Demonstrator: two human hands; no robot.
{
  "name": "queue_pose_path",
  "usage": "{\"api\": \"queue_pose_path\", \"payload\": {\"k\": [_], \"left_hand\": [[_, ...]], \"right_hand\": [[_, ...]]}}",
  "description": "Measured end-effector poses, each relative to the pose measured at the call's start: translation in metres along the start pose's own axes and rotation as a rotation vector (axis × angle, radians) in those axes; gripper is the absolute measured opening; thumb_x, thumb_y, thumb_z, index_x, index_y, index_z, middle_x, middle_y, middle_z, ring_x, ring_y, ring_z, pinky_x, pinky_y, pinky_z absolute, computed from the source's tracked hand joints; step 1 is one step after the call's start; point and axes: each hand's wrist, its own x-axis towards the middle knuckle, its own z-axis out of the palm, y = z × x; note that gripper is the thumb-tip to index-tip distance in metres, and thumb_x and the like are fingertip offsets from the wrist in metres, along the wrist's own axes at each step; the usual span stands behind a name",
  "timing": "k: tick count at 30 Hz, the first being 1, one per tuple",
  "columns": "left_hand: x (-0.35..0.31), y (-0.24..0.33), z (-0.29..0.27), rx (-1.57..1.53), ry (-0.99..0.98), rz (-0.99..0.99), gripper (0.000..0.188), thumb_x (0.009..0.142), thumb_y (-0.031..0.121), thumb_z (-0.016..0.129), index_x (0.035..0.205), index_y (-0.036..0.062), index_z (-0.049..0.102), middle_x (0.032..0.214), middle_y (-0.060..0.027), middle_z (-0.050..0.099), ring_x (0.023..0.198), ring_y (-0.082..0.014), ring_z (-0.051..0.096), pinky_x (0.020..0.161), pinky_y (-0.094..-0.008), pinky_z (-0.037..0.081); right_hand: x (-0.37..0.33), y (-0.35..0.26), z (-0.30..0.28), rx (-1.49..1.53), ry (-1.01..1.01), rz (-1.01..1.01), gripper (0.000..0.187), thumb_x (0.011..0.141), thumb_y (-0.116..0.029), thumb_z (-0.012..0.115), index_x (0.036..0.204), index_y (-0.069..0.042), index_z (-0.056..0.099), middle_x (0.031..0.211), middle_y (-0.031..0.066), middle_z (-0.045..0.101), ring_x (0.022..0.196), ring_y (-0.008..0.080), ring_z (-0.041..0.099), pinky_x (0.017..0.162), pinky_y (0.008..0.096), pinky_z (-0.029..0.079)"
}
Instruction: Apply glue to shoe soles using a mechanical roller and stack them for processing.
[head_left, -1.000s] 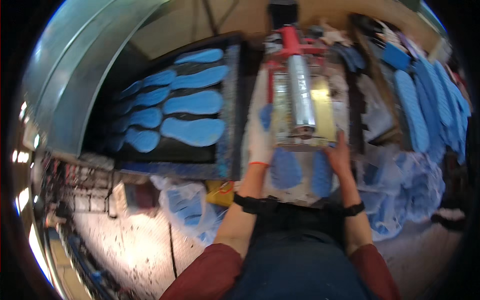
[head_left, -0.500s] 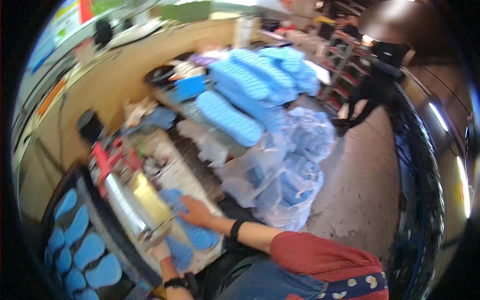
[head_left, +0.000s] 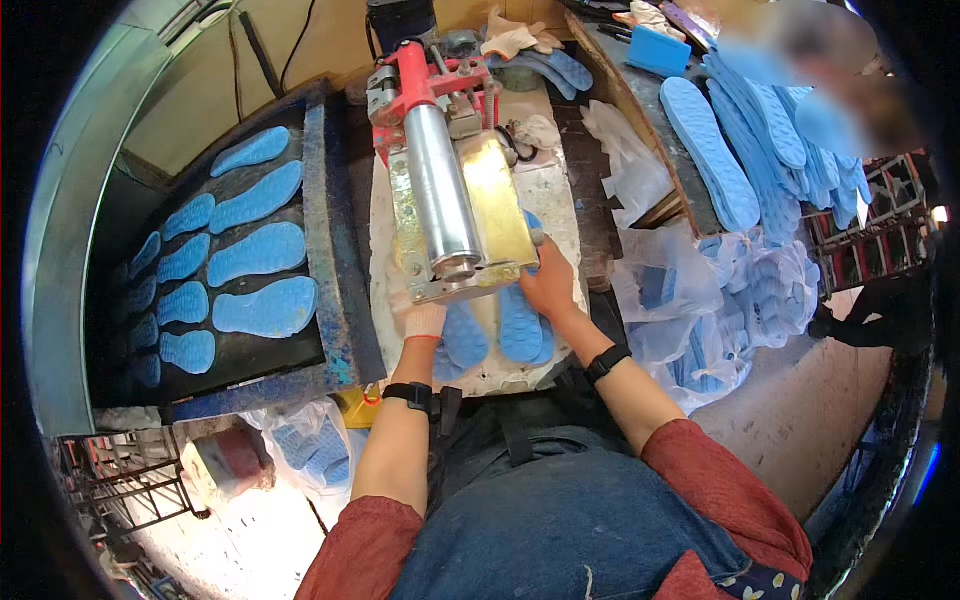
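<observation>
A press-like machine with a red frame, a silver cylinder (head_left: 440,190) and a brass-coloured plate (head_left: 500,195) stands over a pale worn board (head_left: 570,200). My left hand (head_left: 424,320), with a whitish glove cuff at the wrist, reaches under the near end of the cylinder; its fingers are hidden there. Just right of the brass plate, my bare right hand (head_left: 550,285) is closed around the edge of a blue shoe sole (head_left: 520,330), its fingertips partly covered. Another pair of blue soles (head_left: 464,338) lies beside my left wrist.
At the left, a dark belt (head_left: 255,365) with a blue-painted edge carries several blue soles (head_left: 258,252). Stacked long blue soles (head_left: 705,150) and a blue box (head_left: 658,50) lie on the right bench. Clear plastic bags of soles (head_left: 720,310) sit beneath. A person's dark-clothed legs (head_left: 880,315) show at far right.
My view has swung left and down, bringing the machine to the middle and more of the belt into sight. Both hands remain beside the machine, the right one now higher along the soles.
</observation>
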Motion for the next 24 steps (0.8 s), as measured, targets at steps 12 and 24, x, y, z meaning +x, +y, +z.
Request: {"api": "queue_pose_path", "payload": {"k": [12, 24], "left_hand": [[-0.01, 0.014, -0.014, -0.15, 0.176, -0.068, 0.059, 0.074, 0.028, 0.069, 0.122, 0.0031, 0.045, 0.104, -0.0156, 0.062, 0.096, -0.0278, 0.061, 0.083, -0.0363, 0.049], [-0.002, 0.019, -0.019, 0.44, -0.215, 0.112, 0.043, 0.092, 0.04, 0.036, 0.116, 0.0077, 0.052, 0.117, -0.0133, 0.053, 0.105, -0.0299, 0.052, 0.092, -0.0486, 0.042]], "right_hand": [[0.013, -0.028, -0.051, 0.047, 0.405, -0.223, 0.027, 0.076, -0.011, 0.059, 0.099, 0.001, 0.049, 0.095, 0.0166, 0.057, 0.081, 0.029, 0.055, 0.077, 0.0363, 0.046], [-0.044, -0.119, -0.098, 1.031, -0.335, 0.558, 0.059, 0.072, 0.003, 0.043, 0.13, -0.005, 0.05, 0.103, 0.0007, 0.059, 0.085, 0.0078, 0.054, 0.075, 0.0221, 0.044]]}}
